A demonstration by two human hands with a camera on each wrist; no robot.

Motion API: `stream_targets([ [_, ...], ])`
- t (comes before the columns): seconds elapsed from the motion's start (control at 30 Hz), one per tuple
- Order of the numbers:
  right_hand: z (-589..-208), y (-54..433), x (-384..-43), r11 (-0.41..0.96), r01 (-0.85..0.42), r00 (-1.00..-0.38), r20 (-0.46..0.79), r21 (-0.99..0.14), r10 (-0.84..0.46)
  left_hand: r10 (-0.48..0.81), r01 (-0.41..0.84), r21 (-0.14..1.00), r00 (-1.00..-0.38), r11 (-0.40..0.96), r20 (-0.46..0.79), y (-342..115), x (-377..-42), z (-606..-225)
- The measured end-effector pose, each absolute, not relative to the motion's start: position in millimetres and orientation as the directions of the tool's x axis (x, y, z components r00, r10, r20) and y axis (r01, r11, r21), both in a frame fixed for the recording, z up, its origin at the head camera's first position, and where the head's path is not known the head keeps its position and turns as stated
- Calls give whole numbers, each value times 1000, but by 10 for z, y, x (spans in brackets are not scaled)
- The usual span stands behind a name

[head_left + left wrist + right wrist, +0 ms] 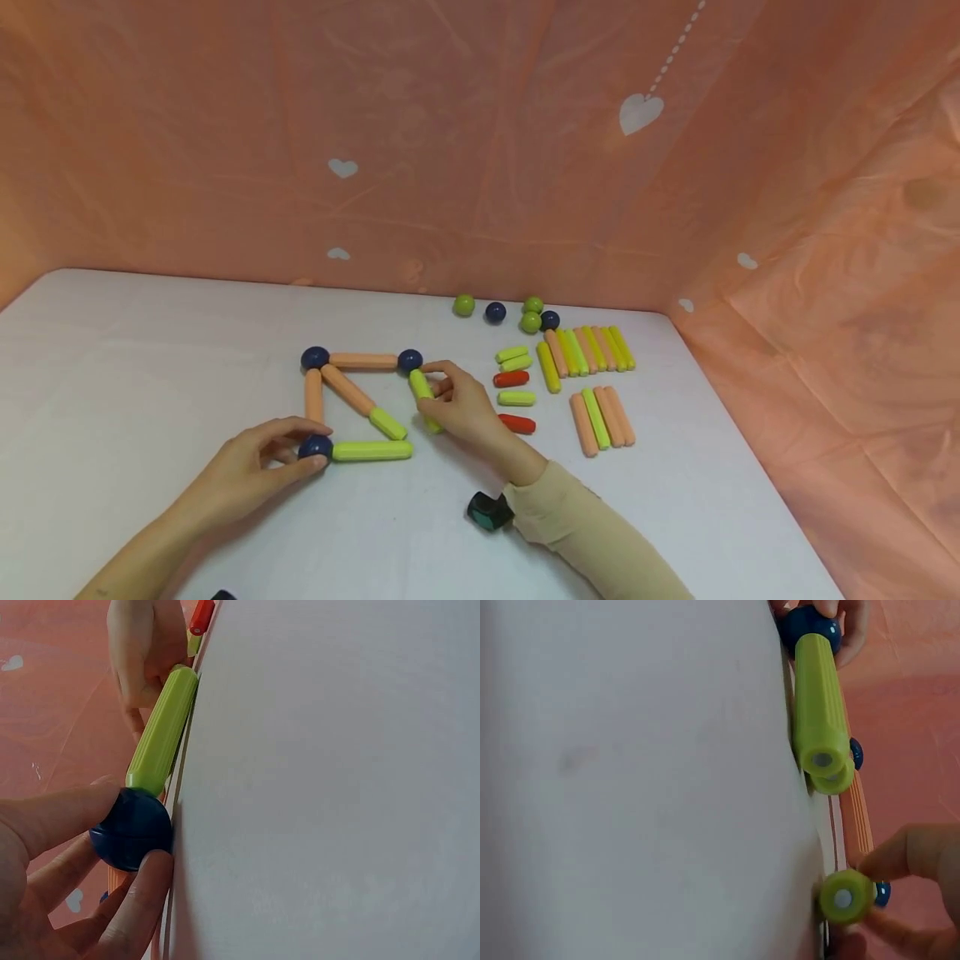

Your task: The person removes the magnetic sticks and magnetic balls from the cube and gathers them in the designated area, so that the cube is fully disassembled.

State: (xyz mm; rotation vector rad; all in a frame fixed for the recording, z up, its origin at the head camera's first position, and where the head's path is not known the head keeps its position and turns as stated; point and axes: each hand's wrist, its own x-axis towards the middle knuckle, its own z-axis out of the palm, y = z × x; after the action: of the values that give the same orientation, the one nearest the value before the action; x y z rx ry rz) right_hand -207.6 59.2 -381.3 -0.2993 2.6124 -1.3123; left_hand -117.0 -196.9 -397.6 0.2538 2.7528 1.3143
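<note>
My left hand [243,471] pinches a dark blue ball [131,829] at the near left corner of a frame of rods and balls lying on the table. From that ball a yellow-green rod [372,451] points right, its far end free. My right hand [472,417] holds another yellow-green rod [421,385] between thumb and fingers; its far end meets the upper right blue ball [410,360]. An orange rod [363,361] links this ball to the upper left blue ball [315,358]. A diagonal of orange rod [348,390] and short green rod [387,423] runs from there.
Short green and red rods [512,379] lie right of my right hand. Farther right are rows of longer orange, yellow and green rods [603,417]. Green and blue balls [495,312] sit at the back. A black device [489,511] is by the right wrist.
</note>
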Motion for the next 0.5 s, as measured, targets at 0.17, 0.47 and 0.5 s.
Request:
stream_targets([
  [0.17,-3794,509,-2123,672,-51,-975,-110,-738,-194,189,125,780,-982,613,9,-1961,-1177,-3961],
  [0.47,-3780,517,-2186,700,-116,-974,-59,-705,-220,210,133,783,-978,607,3,-1983,-1212,-3970],
  [0.5,-3789,534,-2193,688,-119,-973,-54,-715,-225,213,132,783,-977,608,0,-1988,-1214,-3969],
])
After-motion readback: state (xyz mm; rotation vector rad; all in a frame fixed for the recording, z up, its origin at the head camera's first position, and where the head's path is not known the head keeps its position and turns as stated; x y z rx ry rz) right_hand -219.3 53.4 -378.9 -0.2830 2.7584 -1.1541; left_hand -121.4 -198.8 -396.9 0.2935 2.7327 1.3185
